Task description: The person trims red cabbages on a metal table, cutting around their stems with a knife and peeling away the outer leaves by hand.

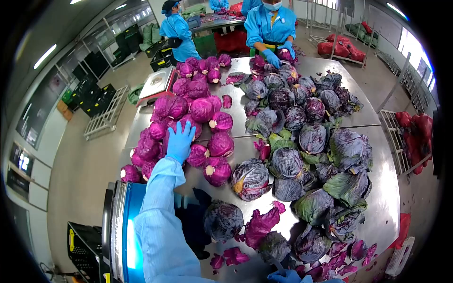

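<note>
My left hand (180, 143), in a blue glove, rests with spread fingers on the pile of trimmed, bright purple cabbages (201, 110) at the left of the steel table (245, 146). At the bottom edge my right hand (284, 276), also blue-gloved, shows only in part, close to a dark cabbage (274, 247); its fingers are mostly out of frame. Untrimmed cabbages with dark outer leaves (287, 162) fill the right side. One dark cabbage (223, 220) lies alone near my left sleeve. Loose purple leaves (264, 226) are scattered in front.
Across the table a co-worker (271, 28) holds a cabbage with both gloved hands. Another person (181, 35) stands at the back left. A scale (158, 84) sits on the left edge. Black crates (85, 250) stand lower left, and red sacks (417, 137) lie on a rack at right.
</note>
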{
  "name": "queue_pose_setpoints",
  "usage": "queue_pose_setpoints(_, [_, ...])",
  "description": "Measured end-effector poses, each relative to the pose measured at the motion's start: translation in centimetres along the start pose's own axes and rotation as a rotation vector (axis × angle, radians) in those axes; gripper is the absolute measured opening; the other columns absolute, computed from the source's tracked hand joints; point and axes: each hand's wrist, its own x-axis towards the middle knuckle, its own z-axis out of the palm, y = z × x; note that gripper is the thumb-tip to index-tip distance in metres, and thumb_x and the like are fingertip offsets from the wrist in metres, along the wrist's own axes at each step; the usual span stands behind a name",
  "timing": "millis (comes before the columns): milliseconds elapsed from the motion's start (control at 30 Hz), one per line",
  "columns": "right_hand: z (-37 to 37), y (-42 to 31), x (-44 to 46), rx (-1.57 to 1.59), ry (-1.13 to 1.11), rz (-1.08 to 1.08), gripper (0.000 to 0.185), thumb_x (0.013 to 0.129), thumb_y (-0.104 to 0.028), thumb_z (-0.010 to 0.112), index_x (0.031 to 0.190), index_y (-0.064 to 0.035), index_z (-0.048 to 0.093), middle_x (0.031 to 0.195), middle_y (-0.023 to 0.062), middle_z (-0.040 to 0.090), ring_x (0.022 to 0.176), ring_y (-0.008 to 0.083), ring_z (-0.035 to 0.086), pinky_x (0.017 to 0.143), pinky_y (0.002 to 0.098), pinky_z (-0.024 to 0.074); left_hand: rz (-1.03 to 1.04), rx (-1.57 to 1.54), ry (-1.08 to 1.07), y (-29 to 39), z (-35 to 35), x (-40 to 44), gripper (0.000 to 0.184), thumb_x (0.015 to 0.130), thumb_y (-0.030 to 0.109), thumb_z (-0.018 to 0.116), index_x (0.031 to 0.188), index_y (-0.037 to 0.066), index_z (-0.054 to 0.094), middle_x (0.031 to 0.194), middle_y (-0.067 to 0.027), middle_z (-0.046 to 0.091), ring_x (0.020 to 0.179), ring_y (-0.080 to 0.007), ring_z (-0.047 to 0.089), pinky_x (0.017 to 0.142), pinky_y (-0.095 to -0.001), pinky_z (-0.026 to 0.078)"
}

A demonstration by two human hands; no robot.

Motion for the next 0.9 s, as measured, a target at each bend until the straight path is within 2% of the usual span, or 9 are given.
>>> queue_pose_setpoints(200, [0.1,-1.5,-1.9,0.107,-0.078,0.066,0.020,0.088,-0.019,0.068,0.099,-0.0019,0.067,0.069,0.0046,0.064,0.043,0.0099,0.051,0.037,0.0236,0.0368,0.048,-0.219,0.000,1.6,-2.2,-2.4,0.063,0.073,0.014,0.061,0.135,0.013,0.049,0.143,-0.0155,0.039,0.133,-0.0418,0.034,0.103,-0.0614,0.032])
queue_pose_setpoints(300, [-1.1,1.4,-1.1,-0.271,0.040,-0.196,0.019,0.088,-0.021,0.069,0.096,-0.0045,0.074,0.087,0.0031,0.071,0.074,0.0082,0.062,0.068,0.0245,0.0489,-0.003,-0.319,0.006,3.4,-5.9,-3.9,0.067,0.072,0.022,0.067,0.136,0.014,0.048,0.143,-0.0162,0.038,0.131,-0.0390,0.036,0.097,-0.0576,0.038])
queue_pose_setpoints(333, [-0.9,1.6,-1.7,-0.182,0.048,-0.279,0.021,0.087,-0.023,0.070,0.096,-0.0048,0.074,0.088,0.0036,0.071,0.082,0.0111,0.065,0.076,0.0267,0.0508,-0.021,-0.403,0.000,4.3,-7.0,-4.7,0.069,0.072,0.024,0.069,0.136,0.015,0.047,0.143,-0.0165,0.038,0.131,-0.0384,0.036,0.095,-0.0570,0.039])
queue_pose_setpoints(467, [-1.7,4.0,-3.1,-0.507,0.160,-0.359,0.040,0.084,-0.047,0.064,0.094,-0.0088,0.070,0.077,0.0121,0.068,0.069,0.0216,0.065,0.064,0.0372,0.0498,0.045,-0.639,0.032,9.0,-14.0,-9.3,0.075,0.071,0.028,0.073,0.138,0.014,0.044,0.141,-0.0185,0.039,0.126,-0.0387,0.041,0.094,-0.0496,0.043])
queue_pose_setpoints(567, [-1.2,-1.2,-8.4,-0.669,0.090,-0.333,0.041,0.085,-0.049,0.059,0.099,-0.0120,0.068,0.083,0.0149,0.067,0.075,0.0257,0.066,0.067,0.0384,0.0511,0.165,-0.844,-0.067,14.0,-21.3,-15.2,0.076,0.071,0.022,0.074,0.140,0.013,0.042,0.142,-0.0209,0.038,0.127,-0.0406,0.040,0.102,-0.0479,0.038])
queue_pose_setpoints(600, [-1.9,1.3,-7.4,-0.787,0.147,-0.460,0.036,0.087,-0.044,0.058,0.106,-0.0145,0.066,0.098,0.0145,0.067,0.080,0.0284,0.066,0.070,0.0386,0.0536,0.223,-0.889,-0.077,15.6,-22.9,-17.4,0.076,0.072,0.022,0.074,0.140,0.012,0.041,0.142,-0.0210,0.038,0.128,-0.0409,0.040,0.103,-0.0475,0.037])
queue_pose_setpoints(733, [-3.2,2.4,-10.7,-0.536,0.239,-0.729,0.040,0.083,-0.045,0.063,0.096,-0.0088,0.071,0.081,0.0182,0.067,0.069,0.0286,0.067,0.065,0.0385,0.0525,0.392,-1.159,-0.224,23.0,-27.3,-27.1,0.075,0.073,0.022,0.074,0.140,0.010,0.042,0.142,-0.0219,0.038,0.128,-0.0412,0.039,0.105,-0.0463,0.035])
queue_pose_setpoints(833, [-6.9,6.0,-11.8,-0.383,0.281,-0.585,0.028,0.084,-0.028,0.069,0.101,-0.0067,0.067,0.080,0.0098,0.065,0.067,0.0221,0.063,0.064,0.0373,0.0513,0.288,-1.268,-0.415,27.9,-26.4,-34.3,0.079,0.072,0.031,0.075,0.140,0.008,0.042,0.143,-0.0229,0.036,0.129,-0.0425,0.036,0.106,-0.0496,0.031])
queue_pose_setpoints(900, [-9.5,6.5,-13.5,-0.246,0.352,-0.466,0.026,0.084,-0.023,0.071,0.103,-0.0056,0.066,0.083,0.0061,0.064,0.073,0.0176,0.061,0.067,0.0352,0.0508,0.226,-1.143,-0.369,30.1,-25.2,-37.9,0.087,0.069,0.037,0.076,0.142,0.008,0.039,0.144,-0.0252,0.033,0.131,-0.0436,0.033,0.106,-0.0516,0.029])
